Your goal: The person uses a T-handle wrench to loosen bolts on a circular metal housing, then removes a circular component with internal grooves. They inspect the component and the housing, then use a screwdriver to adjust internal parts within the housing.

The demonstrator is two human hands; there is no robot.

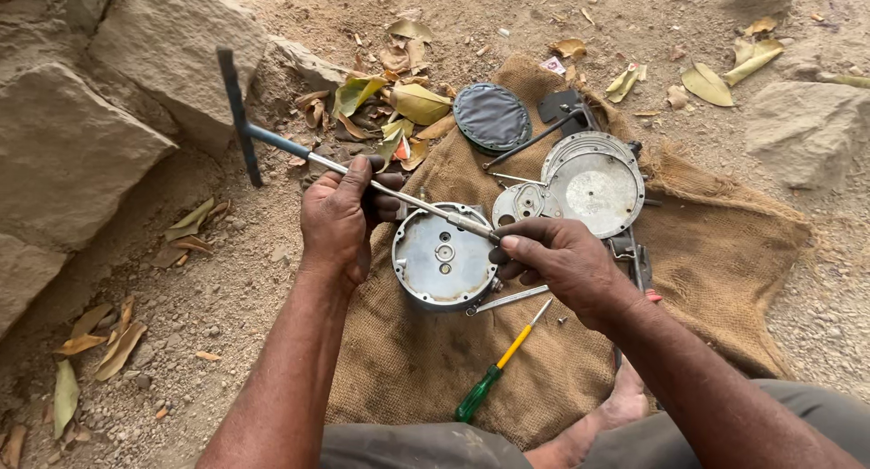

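T-handle wrench [317,157], long steel shaft with dark crossbar at upper left, is held slanting down to the right across a round metal housing [442,257]. Shaft is grasped mid-length by the left hand [340,217], fingers clenched around it. Socket end is pinched at the housing's upper right edge by the right hand [562,262], thumb and fingertips closed on it. Housing is laid flat on a burlap sack [716,251] spread over dusty ground, between the two hands.

Nearby items on the sack: small round plate [524,203] just beside the housing; larger round metal cover [594,183] behind it; dark oval pad [492,116] near the sack's far edge; flat metal tool [507,299] under the right hand; screwdriver [494,369] with green and yellow handle, nearer the person. Surroundings: large stones [100,97] at left, dry leaves [403,102] scattered around.
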